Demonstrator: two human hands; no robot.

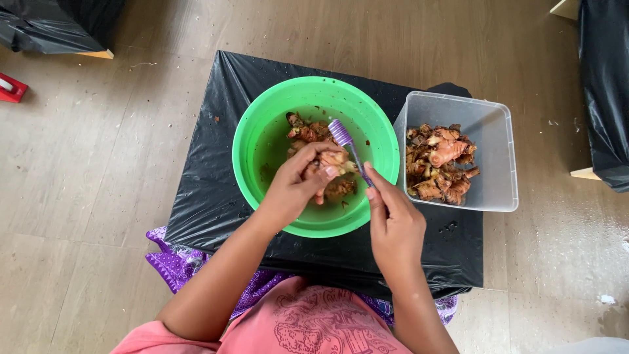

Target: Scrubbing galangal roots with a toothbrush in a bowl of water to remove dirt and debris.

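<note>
My left hand (pixel 298 185) grips a knobbly orange-brown root piece (pixel 331 162) over a green plastic basin (pixel 262 141). My right hand (pixel 392 219) holds a purple toothbrush (pixel 346 141), its bristled head raised just above the held root. More root pieces (pixel 304 131) lie in shallow water inside the basin, partly hidden behind my left hand. Both forearms reach in from the bottom of the view.
A clear plastic tub (pixel 488 121) with several root pieces (pixel 439 164) stands right of the basin. Both sit on a low surface wrapped in black plastic (pixel 203 190). Wooden floor surrounds it; black-wrapped items (pixel 603 85) stand at right and top left, a red object (pixel 10 88) at left.
</note>
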